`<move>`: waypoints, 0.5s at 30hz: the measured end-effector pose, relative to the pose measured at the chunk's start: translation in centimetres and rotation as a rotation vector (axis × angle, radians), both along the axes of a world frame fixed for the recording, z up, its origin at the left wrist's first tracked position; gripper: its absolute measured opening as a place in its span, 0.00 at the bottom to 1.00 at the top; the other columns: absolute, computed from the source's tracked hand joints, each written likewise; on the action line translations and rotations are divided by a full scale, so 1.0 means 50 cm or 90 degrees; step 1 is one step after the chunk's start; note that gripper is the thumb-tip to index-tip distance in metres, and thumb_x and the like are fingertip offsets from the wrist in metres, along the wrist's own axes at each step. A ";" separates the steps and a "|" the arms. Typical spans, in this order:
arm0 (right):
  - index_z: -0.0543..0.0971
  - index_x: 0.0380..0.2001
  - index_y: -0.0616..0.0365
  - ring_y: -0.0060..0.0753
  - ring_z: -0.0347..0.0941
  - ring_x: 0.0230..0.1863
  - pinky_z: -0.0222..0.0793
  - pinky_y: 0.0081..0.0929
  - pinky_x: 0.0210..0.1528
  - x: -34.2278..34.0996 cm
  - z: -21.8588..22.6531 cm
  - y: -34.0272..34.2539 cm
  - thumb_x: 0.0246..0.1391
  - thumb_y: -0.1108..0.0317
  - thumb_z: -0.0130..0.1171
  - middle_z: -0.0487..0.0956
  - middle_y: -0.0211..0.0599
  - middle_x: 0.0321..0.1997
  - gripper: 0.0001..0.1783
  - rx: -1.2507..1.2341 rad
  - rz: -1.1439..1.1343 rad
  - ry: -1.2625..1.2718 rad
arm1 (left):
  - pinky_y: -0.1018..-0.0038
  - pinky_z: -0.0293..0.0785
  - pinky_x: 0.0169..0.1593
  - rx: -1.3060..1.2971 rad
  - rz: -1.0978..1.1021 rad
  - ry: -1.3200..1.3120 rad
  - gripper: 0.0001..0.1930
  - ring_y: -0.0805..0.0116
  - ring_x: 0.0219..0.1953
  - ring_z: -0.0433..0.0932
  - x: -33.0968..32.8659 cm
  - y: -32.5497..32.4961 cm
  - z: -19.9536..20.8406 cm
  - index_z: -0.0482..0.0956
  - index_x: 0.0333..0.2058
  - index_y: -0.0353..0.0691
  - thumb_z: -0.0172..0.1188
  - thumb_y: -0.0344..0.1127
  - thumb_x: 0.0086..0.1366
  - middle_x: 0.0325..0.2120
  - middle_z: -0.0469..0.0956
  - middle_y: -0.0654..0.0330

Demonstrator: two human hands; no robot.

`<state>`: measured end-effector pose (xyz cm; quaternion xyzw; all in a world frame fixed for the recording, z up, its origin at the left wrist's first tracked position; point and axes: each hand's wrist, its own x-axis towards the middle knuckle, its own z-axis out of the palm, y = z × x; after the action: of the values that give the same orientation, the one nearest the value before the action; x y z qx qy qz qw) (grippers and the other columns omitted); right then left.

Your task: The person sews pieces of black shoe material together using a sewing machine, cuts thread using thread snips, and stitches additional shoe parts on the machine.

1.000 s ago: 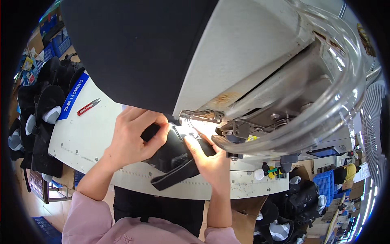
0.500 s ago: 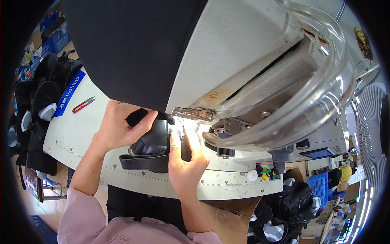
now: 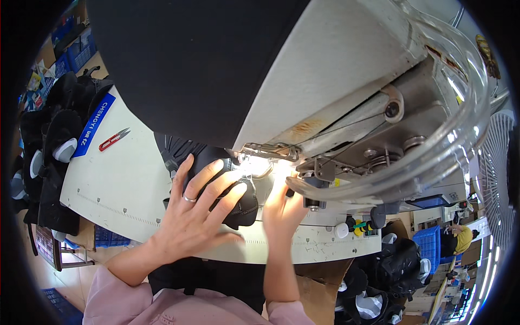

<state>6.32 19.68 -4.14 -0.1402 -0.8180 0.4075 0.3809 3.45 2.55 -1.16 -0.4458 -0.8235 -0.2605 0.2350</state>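
A black leather-like piece with stitched edges (image 3: 248, 208) lies under the head of a sewing machine (image 3: 319, 70), in bright lamp glare near the needle. On top of it my left hand (image 3: 197, 203) rests with fingers spread, a ring on one of them. The thumb stretches out toward the near edge of the table. Just right of the needle area is my right hand (image 3: 284, 208), smeared by motion. Its fingertips reach into the glare, so I cannot make out whether they hold anything. A thread runs down from the lit spot onto the black piece.
Red-handled thread snips (image 3: 114, 140) lie on the white table (image 3: 130, 179), left of the work. A blue strip (image 3: 93, 125) edges the table by piled black pieces (image 3: 54, 157). A clear curved guard (image 3: 460, 146) juts from the machine. Small spools (image 3: 360, 227) stand at the right.
The black piece has turned and shifted. My left hand went from pinching its far side to lying spread on it. My right hand let go of the near side and moved right.
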 end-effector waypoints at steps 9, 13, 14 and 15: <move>0.77 0.41 0.61 0.25 0.73 0.42 0.70 0.26 0.47 -0.107 -0.099 0.073 0.57 0.66 0.60 0.78 0.32 0.39 0.12 -0.722 0.510 0.108 | 0.49 0.56 0.68 0.005 -0.072 0.013 0.24 0.63 0.60 0.64 -0.054 -0.030 -0.012 0.78 0.42 0.53 0.68 0.30 0.41 0.49 0.72 0.67; 0.75 0.38 0.61 0.24 0.72 0.40 0.70 0.24 0.43 -0.105 -0.091 0.036 0.52 0.72 0.63 0.77 0.33 0.39 0.11 -0.706 0.489 0.276 | 0.52 0.57 0.67 0.007 -0.102 -0.007 0.26 0.63 0.60 0.66 -0.072 -0.033 0.003 0.78 0.40 0.53 0.69 0.25 0.38 0.49 0.73 0.69; 0.74 0.35 0.62 0.24 0.71 0.38 0.69 0.24 0.41 -0.104 -0.104 0.032 0.52 0.74 0.61 0.76 0.33 0.37 0.08 -0.414 0.314 0.239 | 0.52 0.59 0.66 0.044 -0.128 -0.024 0.26 0.63 0.59 0.68 -0.083 -0.034 0.003 0.78 0.40 0.53 0.69 0.25 0.38 0.48 0.74 0.70; 0.73 0.33 0.62 0.24 0.70 0.35 0.68 0.24 0.39 -0.103 -0.112 0.027 0.53 0.75 0.59 0.75 0.33 0.35 0.06 -0.124 0.137 0.193 | 0.53 0.60 0.65 0.082 -0.155 -0.042 0.25 0.62 0.58 0.69 -0.094 -0.033 0.004 0.78 0.39 0.52 0.70 0.25 0.38 0.47 0.75 0.70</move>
<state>1.15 21.02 -9.76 -0.0252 -0.7183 0.5394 0.4387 -1.26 0.90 -0.95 -0.5174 -0.7525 -0.3537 0.2023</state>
